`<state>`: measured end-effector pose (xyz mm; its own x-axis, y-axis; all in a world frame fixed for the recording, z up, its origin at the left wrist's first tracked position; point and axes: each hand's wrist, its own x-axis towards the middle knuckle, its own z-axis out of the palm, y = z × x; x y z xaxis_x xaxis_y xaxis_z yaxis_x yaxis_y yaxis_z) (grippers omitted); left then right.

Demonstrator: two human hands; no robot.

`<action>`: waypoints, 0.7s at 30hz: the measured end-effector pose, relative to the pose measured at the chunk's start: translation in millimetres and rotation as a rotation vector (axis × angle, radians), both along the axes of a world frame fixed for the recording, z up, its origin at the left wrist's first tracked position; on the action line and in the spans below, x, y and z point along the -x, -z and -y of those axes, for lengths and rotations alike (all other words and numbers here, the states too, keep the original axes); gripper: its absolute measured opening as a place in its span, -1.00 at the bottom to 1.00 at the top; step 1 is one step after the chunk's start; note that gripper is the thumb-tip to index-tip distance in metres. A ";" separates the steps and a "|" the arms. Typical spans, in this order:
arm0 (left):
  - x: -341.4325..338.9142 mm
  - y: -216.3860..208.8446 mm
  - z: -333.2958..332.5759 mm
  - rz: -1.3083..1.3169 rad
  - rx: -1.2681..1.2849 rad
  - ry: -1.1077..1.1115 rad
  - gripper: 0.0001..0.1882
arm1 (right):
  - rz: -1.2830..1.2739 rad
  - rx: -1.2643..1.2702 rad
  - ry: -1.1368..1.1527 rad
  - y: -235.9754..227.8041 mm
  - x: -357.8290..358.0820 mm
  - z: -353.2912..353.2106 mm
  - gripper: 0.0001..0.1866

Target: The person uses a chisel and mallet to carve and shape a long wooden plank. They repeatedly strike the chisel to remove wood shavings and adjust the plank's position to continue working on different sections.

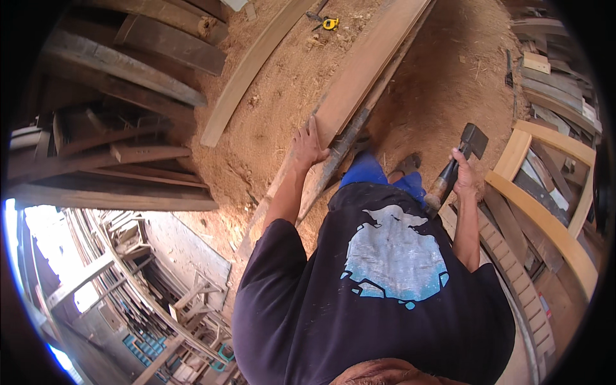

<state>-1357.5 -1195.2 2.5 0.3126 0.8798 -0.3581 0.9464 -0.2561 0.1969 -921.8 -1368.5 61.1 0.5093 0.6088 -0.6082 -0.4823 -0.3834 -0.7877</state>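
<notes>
A long reddish-brown wooden plank [366, 74] slants from the far side toward my left side, resting along a darker, rough timber [332, 163]. My left hand [310, 146] grips the plank across its near part, with the index finger lying along the wood and the thumb toward the right edge. In my right hand [464, 178], at my right side, is a hatchet [475, 141] with a broad, dark head pointing away from me. Its dark handle runs down through the fist to a brownish end. The hatchet is apart from the plank.
Sawdust and shavings cover the ground [269, 96]. A curved board [250, 77] lies left of the plank, with a yellow tape measure [330, 24] farther off. Heavy timbers [122, 67] are stacked at left. A pale wooden frame [545, 202] and loose boards crowd the right.
</notes>
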 end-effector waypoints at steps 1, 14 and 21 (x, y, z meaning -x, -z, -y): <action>3.3 3.8 0.1 0.021 -0.037 0.024 0.29 | 0.010 0.001 -0.002 -11.9 19.5 -3.6 -0.72; -16.2 13.9 -4.4 -0.050 -0.050 0.082 0.27 | 0.108 -0.129 0.048 -29.9 100.2 10.6 -0.77; -24.9 14.5 -9.7 -0.093 0.038 0.033 0.31 | 0.076 -0.117 0.250 -18.3 146.6 82.6 -0.82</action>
<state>-1332.6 -1185.5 -11.9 0.3054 0.8548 -0.4195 0.9521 -0.2816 0.1192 -1068.4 -1451.1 79.5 0.6943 0.5224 -0.4950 -0.4879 -0.1639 -0.8574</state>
